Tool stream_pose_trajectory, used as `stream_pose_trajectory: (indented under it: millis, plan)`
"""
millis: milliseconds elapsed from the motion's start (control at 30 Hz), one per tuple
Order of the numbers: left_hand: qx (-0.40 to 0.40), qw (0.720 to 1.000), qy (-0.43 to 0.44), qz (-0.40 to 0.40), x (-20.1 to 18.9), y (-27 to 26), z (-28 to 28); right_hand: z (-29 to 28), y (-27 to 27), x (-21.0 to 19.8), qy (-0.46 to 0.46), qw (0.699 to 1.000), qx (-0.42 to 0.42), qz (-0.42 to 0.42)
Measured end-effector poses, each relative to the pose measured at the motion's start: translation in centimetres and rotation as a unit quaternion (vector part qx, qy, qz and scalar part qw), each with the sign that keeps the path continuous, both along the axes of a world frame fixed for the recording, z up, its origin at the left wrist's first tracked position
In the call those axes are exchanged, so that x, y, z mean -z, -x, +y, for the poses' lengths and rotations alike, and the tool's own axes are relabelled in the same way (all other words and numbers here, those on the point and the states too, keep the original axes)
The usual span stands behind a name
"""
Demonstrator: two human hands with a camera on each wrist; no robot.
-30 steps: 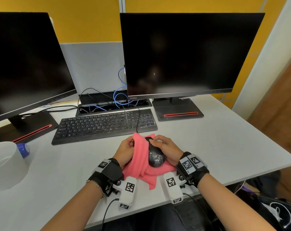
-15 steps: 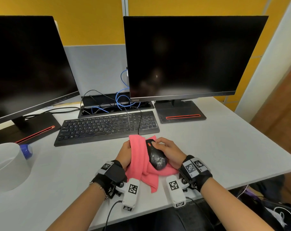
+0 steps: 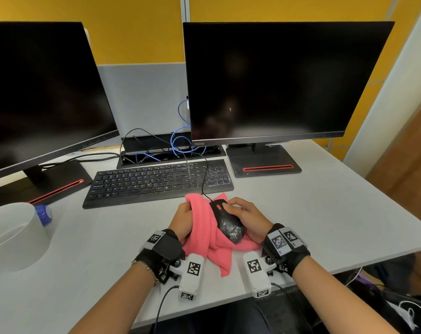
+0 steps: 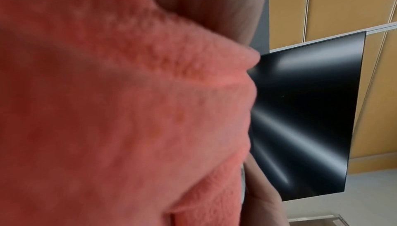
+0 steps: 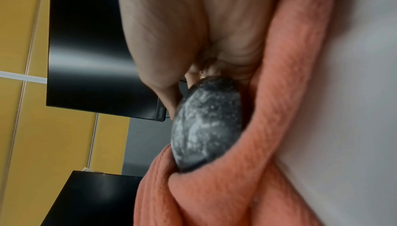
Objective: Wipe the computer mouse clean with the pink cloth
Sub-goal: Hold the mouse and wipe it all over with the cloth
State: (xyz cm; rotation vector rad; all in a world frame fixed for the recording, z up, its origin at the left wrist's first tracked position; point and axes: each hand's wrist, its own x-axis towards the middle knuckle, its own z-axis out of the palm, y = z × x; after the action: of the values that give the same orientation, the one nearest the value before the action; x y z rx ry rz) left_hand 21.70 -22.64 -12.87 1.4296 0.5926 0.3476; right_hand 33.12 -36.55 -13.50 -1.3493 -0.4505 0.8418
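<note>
We see the black wired computer mouse (image 3: pixel 225 221), its back smeared with white dust, lying on the fluffy pink cloth (image 3: pixel 205 233) at the white desk's (image 3: pixel 325 213) front edge, below the black keyboard (image 3: pixel 156 182); our right hand (image 3: pixel 246 216) curls round it, our left hand (image 3: pixel 183 220) grips the cloth's raised fold against its left side

The head camera looks down from above both hands. The left wrist camera sits very close behind the pink cloth (image 4: pixel 128 119). The right wrist camera looks along the palm at the mouse (image 5: pixel 206 126). All share the cloth.
</note>
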Motion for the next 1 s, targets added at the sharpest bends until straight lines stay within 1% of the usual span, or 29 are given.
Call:
stream_pose_trajectory:
  millis: [133, 267, 333, 500, 800, 1000]
  plan:
    - [0.038, 0.999, 0.015, -0.020, -0.29, 0.09, -0.60, 0.08, -0.11, 0.23, -0.005, 1.000, 0.007, 0.004]
    - [0.055, 0.998, -0.018, -0.007, -0.33, -0.04, -0.75, 0.16, -0.06, 0.31, -0.009, 1.000, 0.005, -0.002]
    - [0.063, 0.998, -0.019, -0.003, -0.41, -0.02, -0.71, 0.15, 0.08, 0.16, -0.012, 1.000, 0.002, -0.006]
    - [0.073, 0.997, -0.004, 0.002, -0.40, -0.11, -0.59, 0.13, 0.13, 0.11, -0.011, 1.000, -0.002, -0.010]
    - [0.077, 0.996, 0.043, -0.015, -0.47, -0.05, -0.37, 0.21, -0.01, 0.23, -0.005, 1.000, -0.005, -0.013]
    - [0.062, 0.998, 0.031, -0.010, -0.56, -0.29, -0.38, 0.21, 0.19, -0.02, -0.002, 1.000, -0.001, -0.012]
